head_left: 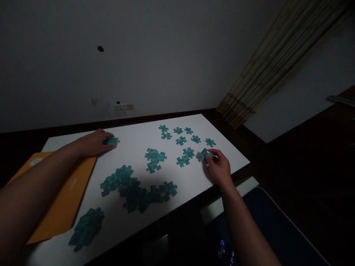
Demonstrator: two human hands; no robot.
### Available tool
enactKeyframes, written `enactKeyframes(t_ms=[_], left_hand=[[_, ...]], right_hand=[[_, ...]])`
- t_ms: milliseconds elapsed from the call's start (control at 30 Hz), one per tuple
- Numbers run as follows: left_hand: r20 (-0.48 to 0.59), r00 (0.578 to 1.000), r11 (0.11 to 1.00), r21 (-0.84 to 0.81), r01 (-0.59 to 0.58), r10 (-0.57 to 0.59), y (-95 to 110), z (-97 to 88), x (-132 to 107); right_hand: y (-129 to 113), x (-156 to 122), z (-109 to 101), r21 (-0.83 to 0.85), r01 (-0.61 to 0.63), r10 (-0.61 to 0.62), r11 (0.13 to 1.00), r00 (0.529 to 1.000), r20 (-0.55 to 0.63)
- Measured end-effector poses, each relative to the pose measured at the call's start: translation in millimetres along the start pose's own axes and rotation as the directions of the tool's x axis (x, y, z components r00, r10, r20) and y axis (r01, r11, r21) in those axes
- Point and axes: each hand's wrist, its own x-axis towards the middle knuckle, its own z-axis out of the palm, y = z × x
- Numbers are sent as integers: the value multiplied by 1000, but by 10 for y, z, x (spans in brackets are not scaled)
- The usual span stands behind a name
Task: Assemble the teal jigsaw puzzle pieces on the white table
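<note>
At the far left of the white table [133,137], my left hand [97,142] has its fingers closed on a teal jigsaw puzzle piece [113,140]. My right hand [220,167] pinches another teal puzzle piece [204,154] between thumb and fingers near the right edge. Just left of it lie two puzzle pieces [183,160] close together. Several single pieces [181,140] are spread out behind these. A small cluster of pieces [152,155] sits mid-table, and a dark overlapping heap [133,190] lies nearer me.
An orange board or folder [70,188] lies under my left forearm. Another stack of pieces [87,227] is at the near left. Wall sockets [123,106] and a curtain [249,85] are beyond the table. A dark blue seat [266,221] stands at the lower right.
</note>
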Motion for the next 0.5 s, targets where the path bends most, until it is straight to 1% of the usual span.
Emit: enactKeyframes(t_ms=[33, 67, 100, 133, 167, 233, 300, 400, 500], left_hand=[[2, 1000, 1000, 1, 4, -4, 7, -3, -2], [4, 1000, 1000, 3, 10, -10, 16, -5, -4], [5, 1000, 1000, 4, 16, -16, 23, -8, -6], [6, 1000, 1000, 7, 24, -24, 30, -9, -7], [8, 1000, 999, 11, 30, -30, 34, -10, -8], [13, 999, 999, 21, 33, -34, 32, -6, -5], [8, 1000, 999, 29, 24, -24, 19, 3, 3], [-2, 1000, 999, 32, 10, -10, -16, 25, 21], [2, 1000, 999, 34, 11, -11, -55, 51, 41]], right_hand=[[-76, -121, 7, 101, -56, 47, 993, 995, 86], [-165, -247, 22, 167, -92, 57, 982, 978, 200], [-263, -370, 41, 188, -91, 30, 978, 953, 302], [-363, -482, 64, 176, -60, -9, 983, 929, 371], [-460, -574, 88, 141, -2, -56, 990, 912, 406], [-625, -686, 134, 56, 154, -163, 987, 896, 413], [-734, -708, 168, -14, 269, -241, 963, 883, 403], [-814, -667, 179, -63, 325, -266, 943, 857, 441], [-835, -583, 125, -42, 342, -271, 939, 807, 525]])
